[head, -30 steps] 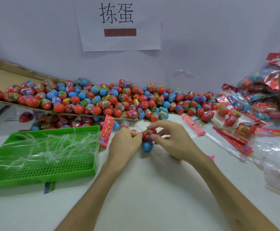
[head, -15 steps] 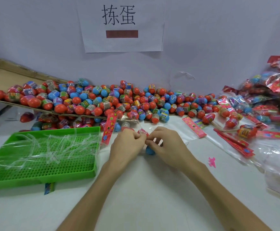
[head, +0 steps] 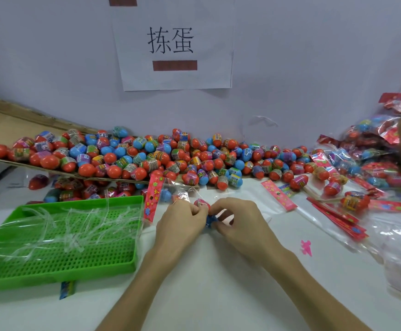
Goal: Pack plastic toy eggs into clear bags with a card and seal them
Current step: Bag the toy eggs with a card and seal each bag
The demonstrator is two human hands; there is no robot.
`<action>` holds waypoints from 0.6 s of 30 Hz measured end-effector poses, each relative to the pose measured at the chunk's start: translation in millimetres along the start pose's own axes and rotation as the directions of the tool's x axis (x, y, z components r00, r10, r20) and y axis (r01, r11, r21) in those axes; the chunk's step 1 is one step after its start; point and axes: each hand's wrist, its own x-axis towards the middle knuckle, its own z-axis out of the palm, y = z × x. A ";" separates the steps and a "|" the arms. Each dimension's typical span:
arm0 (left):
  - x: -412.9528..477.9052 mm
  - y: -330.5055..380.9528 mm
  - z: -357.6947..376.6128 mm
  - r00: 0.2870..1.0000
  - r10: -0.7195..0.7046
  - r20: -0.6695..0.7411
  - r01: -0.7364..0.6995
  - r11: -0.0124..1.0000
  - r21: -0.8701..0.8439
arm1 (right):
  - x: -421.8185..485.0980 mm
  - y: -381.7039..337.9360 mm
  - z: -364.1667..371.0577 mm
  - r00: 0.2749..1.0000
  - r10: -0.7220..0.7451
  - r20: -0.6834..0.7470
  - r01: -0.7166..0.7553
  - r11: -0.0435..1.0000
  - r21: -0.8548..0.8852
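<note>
A big heap of red and blue plastic toy eggs lies along the wall, partly on a cardboard sheet. At the table's middle my left hand and my right hand meet, fingers curled, pinching a small clear bag. Between the fingertips show a red egg and a blue egg, apparently inside the bag, though I cannot tell for sure. A red flowered card stands up at the bag's left edge.
A green perforated tray with several clear plastic strips sits left of my hands. Loose red cards and flat clear bags lie to the right. Filled bags pile up at the far right.
My hands have closed together over the two eggs and the bag. The red egg, held up in plain view a second ago, is now mostly covered by my fingers.
</note>
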 end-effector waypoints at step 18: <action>-1.7 10.0 -10.5 0.992 0.007 0.129 0.018 0.981 -0.194 | 2.1 -0.5 -4.9 1.000 0.001 0.019 -0.006 0.965 0.262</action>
